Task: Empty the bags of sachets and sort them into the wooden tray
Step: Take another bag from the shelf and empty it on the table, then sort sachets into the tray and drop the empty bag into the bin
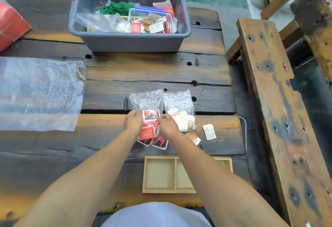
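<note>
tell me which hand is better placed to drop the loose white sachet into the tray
Right. The white sachet lies on the table just right of the right hand, and the wooden tray sits under that forearm. The left hand is farther off.

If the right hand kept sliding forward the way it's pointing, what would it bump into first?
Probably the red sachets inside the clear bag straight ahead; the right hand looks already at that bag's edge. Depth is hard to judge, so this is a guess.
</note>
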